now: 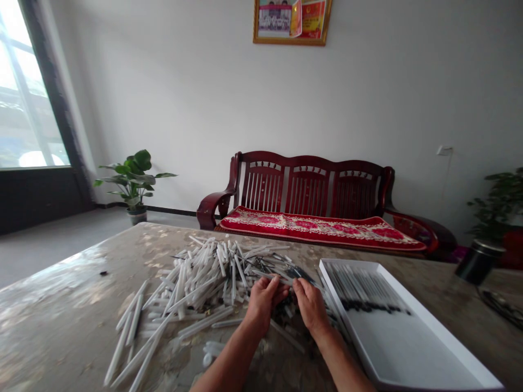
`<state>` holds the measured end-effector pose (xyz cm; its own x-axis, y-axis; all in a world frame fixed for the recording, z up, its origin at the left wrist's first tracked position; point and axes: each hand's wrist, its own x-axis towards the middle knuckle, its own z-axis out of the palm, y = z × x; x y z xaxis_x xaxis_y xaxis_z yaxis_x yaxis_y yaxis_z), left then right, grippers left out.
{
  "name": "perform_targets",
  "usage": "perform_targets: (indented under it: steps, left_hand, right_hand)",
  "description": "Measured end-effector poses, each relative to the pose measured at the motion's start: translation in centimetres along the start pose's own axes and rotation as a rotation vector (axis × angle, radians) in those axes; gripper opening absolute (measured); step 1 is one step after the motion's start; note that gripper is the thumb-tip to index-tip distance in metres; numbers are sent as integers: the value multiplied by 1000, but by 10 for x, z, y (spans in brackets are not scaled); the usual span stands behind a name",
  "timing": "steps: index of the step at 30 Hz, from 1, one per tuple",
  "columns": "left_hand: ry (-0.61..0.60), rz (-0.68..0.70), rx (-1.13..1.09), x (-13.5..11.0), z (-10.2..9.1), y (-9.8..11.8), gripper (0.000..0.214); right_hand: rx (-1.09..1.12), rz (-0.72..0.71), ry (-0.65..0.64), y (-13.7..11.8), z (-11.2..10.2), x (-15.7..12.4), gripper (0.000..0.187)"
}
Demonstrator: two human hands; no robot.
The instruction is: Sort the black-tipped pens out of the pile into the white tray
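The mottled, polished stone-look bench (69,283) carries a loose heap of white plastic tubes (200,277) spread across its middle, with short white pieces (210,351) near the front edge. A white rectangular tray (400,348) lies to the right of the heap, angled toward the right edge. Beyond it, a black canister (478,262) stands near the far right corner, above a dark tangled object (502,307) at the right edge.

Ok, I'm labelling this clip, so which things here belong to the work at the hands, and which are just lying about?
Part of the work:
left hand, right hand, heap of white plastic tubes, white tray, thin dark-ended pieces in rows in the tray

Just lying about:
red-cushioned wooden bench, potted plant, black canister
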<state>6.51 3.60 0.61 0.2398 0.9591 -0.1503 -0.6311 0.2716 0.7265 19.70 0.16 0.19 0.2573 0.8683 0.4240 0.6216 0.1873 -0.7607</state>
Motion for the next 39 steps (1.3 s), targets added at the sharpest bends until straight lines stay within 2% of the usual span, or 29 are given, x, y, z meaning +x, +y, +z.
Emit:
perform_targets:
  steps: [2, 7, 12, 16, 21, 26, 30, 33, 36, 39]
  left_hand:
    - [1, 7, -3, 0, 0, -1, 18]
    - [33, 2, 6, 1, 0, -2, 18]
    - [20, 23, 5, 0, 1, -2, 22]
    - [43, 6, 16, -1, 1, 0, 20]
    - [27, 33, 18, -1, 1, -2, 23]
    - [24, 24, 42, 0, 1, -4, 27]
    - [-8, 73, 99, 1, 0, -6, 35]
    - [2, 103, 159, 2, 0, -4, 39]
    - [43, 133, 175, 4, -2, 3, 37]
    - [66, 171, 198, 6, -7, 11, 31]
  right_hand:
    - [3, 23, 21, 2, 0, 0, 50]
    - [32, -34, 16, 4, 0, 1, 40]
    - [-44, 23, 74, 5, 1, 0, 51]
    - [-32, -19, 7, 4, 2, -1, 40]
    - [-19, 51, 26, 3, 3, -1, 52]
    - [36, -1, 6, 1, 3, -2, 42]
    - [132, 106, 13, 3, 7, -2, 51]
    - [184, 141, -41, 1, 7, 0, 57]
    - [-7, 62, -99, -8, -2, 1, 52]
    - [-337, 21, -204, -16, -10, 0, 23]
